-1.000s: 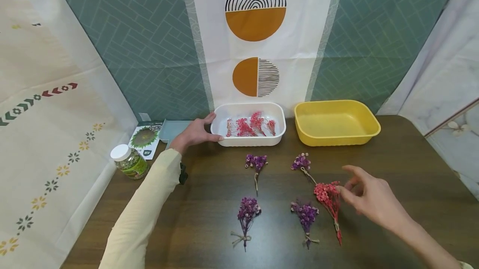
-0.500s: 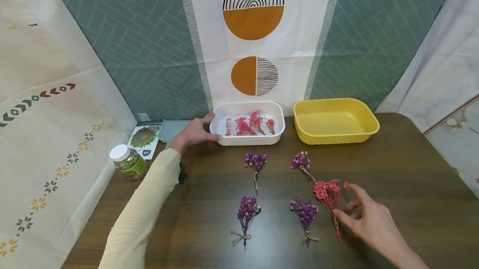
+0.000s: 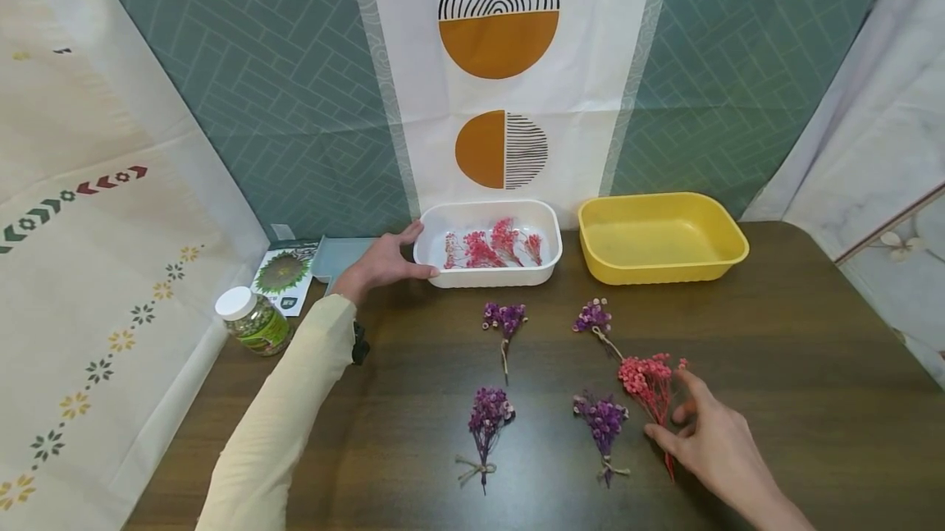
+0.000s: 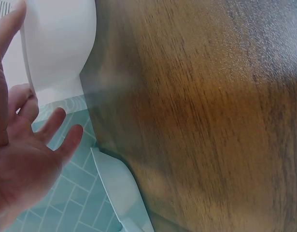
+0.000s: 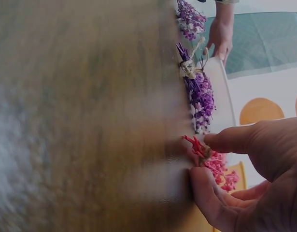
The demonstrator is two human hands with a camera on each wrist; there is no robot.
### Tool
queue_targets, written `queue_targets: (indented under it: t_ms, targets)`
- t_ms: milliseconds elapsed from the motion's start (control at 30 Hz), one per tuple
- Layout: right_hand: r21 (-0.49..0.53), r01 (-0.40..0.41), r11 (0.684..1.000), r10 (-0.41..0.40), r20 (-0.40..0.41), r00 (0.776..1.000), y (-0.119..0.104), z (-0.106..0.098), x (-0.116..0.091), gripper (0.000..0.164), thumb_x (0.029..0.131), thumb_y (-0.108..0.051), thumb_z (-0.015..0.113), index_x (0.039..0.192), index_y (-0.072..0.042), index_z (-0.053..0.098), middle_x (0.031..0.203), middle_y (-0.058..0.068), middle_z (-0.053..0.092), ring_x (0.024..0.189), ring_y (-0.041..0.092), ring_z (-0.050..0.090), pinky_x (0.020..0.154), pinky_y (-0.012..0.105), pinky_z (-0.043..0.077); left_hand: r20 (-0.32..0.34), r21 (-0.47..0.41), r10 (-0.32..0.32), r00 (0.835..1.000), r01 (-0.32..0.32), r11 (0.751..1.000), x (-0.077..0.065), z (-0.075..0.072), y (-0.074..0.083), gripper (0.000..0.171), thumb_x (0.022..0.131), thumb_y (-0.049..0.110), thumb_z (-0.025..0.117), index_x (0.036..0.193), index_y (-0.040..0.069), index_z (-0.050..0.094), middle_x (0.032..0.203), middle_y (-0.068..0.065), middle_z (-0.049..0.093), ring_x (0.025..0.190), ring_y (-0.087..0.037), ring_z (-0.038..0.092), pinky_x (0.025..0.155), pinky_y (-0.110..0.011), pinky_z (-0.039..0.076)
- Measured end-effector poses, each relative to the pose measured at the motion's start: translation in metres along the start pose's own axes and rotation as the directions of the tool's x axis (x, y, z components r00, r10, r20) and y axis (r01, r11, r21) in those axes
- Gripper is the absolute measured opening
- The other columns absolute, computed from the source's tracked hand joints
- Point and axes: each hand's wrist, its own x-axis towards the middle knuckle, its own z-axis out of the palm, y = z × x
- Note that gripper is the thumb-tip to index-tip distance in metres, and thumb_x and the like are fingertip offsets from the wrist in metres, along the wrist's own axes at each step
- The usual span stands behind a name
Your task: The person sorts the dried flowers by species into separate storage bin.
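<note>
A small bunch of red dried flowers (image 3: 648, 382), tied with twine, lies on the table with its stems towards me. My right hand (image 3: 710, 435) pinches it from the right side; in the right wrist view the thumb and index finger are on either side of the tied stems (image 5: 201, 149). At the back, my left hand (image 3: 384, 264) grips the left end of a white plastic tub (image 3: 495, 278), thumb at the front corner and fingers behind the rim. Several pink-red flower sprigs (image 3: 483, 252) lie in the tub.
Several purple dried flower bunches (image 3: 604, 424) lie on the dark wooden table (image 3: 369, 449). A yellow tub (image 3: 664, 275) stands right of the white one. At left are a white-lidded jar (image 3: 254, 322), a sunflower packet (image 3: 284, 272) and a pale blue tray (image 3: 340, 256). Patterned cloths hang behind.
My right hand has moved towards me and left, from the flower heads to the stems of the red bunch, and its fingers have closed in. The left hand stays on the white tub.
</note>
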Motion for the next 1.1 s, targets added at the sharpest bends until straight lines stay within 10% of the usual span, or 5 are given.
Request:
queue_targets:
  t_ms: [667,1100]
  targets:
    - [0.039,-0.026,0.999,0.024,0.059,0.998,0.0032,0.0,-0.0013,0.061,0.082,-0.004,0.077,0.135,0.008,0.048,0.072,-0.006,0.06,0.058,0.01,0.055,0.056,0.035,0.047,-0.013,0.017,0.007,1.0,-0.007,1.0,0.0019,0.0016,-0.0022,0.108,0.076,0.049,0.083,0.159,0.013,0.024,0.164,-0.005,0.019,0.147,-0.034,0.024,0.111,-0.056,0.031]
    - [0.022,0.036,0.999,-0.034,-0.104,0.994,0.0088,-0.0036,-0.0094,0.061,0.076,0.001,0.078,0.131,0.001,0.053,0.071,-0.009,0.059,0.055,0.002,0.055,0.054,0.031,0.044,-0.014,-0.009,0.006,1.0,-0.006,1.0,0.0012,0.002,-0.0016,0.106,0.077,0.047,0.083,0.159,0.014,0.025,0.164,-0.003,0.019,0.146,-0.034,0.026,0.111,-0.056,0.031]
